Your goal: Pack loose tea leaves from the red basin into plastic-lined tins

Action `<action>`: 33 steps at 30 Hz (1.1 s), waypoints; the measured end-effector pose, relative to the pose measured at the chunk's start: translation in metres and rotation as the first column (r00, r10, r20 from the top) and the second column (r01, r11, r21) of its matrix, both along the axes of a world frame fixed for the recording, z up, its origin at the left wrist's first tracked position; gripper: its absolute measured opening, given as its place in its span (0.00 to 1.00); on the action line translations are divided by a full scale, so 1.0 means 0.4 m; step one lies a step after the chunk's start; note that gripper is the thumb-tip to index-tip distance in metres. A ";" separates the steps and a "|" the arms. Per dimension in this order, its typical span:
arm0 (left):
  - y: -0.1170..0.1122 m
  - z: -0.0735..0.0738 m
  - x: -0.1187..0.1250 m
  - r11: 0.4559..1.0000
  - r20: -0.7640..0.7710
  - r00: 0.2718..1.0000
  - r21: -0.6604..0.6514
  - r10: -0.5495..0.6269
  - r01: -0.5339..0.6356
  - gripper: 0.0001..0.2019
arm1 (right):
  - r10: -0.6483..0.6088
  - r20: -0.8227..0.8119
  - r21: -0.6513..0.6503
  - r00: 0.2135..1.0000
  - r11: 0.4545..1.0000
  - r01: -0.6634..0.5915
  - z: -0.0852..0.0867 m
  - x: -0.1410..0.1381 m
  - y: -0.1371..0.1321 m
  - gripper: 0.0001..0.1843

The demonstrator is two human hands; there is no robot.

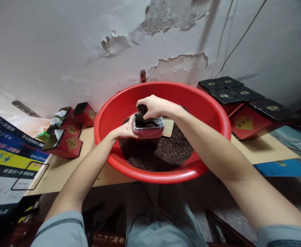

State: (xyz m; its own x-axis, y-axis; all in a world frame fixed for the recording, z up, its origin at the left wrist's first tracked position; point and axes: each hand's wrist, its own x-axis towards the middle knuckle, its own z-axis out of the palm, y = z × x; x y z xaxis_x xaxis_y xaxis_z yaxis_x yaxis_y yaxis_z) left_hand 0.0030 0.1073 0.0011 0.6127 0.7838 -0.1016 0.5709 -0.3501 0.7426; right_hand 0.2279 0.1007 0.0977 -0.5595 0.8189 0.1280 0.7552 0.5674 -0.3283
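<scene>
A big red basin (212, 113) holds dark loose tea leaves (171, 151). My left hand (124, 131) grips the side of a small red tin (148, 130) lined with a clear plastic bag, held over the leaves. My right hand (152, 105) hovers above the tin's mouth, fingers closed on a pinch of dark leaves. The tin has dark leaves inside it.
Several open red tins (70, 142) with bags stand at the left on the wooden table (266, 149). Closed red boxes with black lids (245, 99) are stacked at the right. Printed cartons (8, 151) lie at far left. A peeling wall rises behind the basin.
</scene>
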 end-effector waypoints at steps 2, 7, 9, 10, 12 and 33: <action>0.000 0.002 0.003 0.999 -0.038 0.998 0.015 0.042 -0.042 0.71 | 0.025 0.007 0.056 1.000 0.998 -0.025 -0.023 -0.013 -0.003 0.25; 0.001 0.008 0.009 0.998 -0.097 0.994 0.033 0.056 -0.053 0.72 | 0.062 -0.056 0.115 0.997 0.992 -0.055 -0.069 0.013 -0.002 0.22; 0.002 0.007 0.009 0.998 -0.090 0.995 0.041 0.047 -0.043 0.71 | 0.080 -0.090 0.113 0.993 0.991 -0.070 -0.077 0.025 0.000 0.21; 0.004 0.006 0.009 0.998 -0.083 0.996 0.046 0.045 -0.041 0.71 | 0.092 -0.104 0.114 0.990 0.990 -0.080 -0.079 0.028 0.002 0.21; 0.005 0.003 0.009 0.998 -0.075 0.996 0.051 0.044 -0.040 0.71 | 0.115 -0.123 0.120 0.986 0.988 -0.100 -0.083 0.032 0.003 0.20; -0.001 0.009 0.007 0.999 -0.056 0.998 0.015 0.034 -0.033 0.67 | 0.130 -0.223 0.001 0.966 0.991 -0.134 -0.084 0.021 -0.013 0.18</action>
State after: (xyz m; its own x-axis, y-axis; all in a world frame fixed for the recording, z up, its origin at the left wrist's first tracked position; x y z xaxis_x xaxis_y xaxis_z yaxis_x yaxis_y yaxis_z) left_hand 0.0057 0.1068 0.0047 0.5797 0.8054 -0.1239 0.6235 -0.3405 0.7038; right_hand 0.2364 0.0956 0.0643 -0.6215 0.7422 0.2507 0.5810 0.6513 -0.4880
